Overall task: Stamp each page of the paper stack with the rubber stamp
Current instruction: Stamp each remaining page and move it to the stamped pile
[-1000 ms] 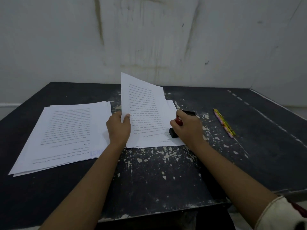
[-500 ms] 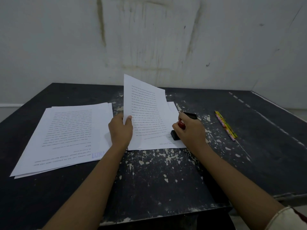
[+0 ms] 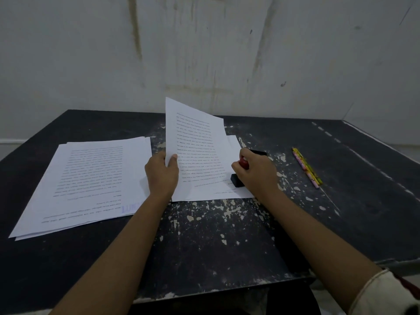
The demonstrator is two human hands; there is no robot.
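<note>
The rubber stamp (image 3: 236, 183) is gripped by the right hand (image 3: 256, 176) and set on the paper stack's (image 3: 227, 193) near right corner. The top page (image 3: 195, 144) is pinched by the left hand (image 3: 161, 176) and tipped up, beside the left pile (image 3: 91, 178)

Light: dim, even, bluish
Shadows: soft, faint
Focus: fairly sharp, printed text unreadable
Edges: wide-angle bending

Blue stamp mark (image 3: 131, 207) on the left paper pile (image 3: 91, 178) — legibly "LUN", rest unclear — printed lines too small.
</note>
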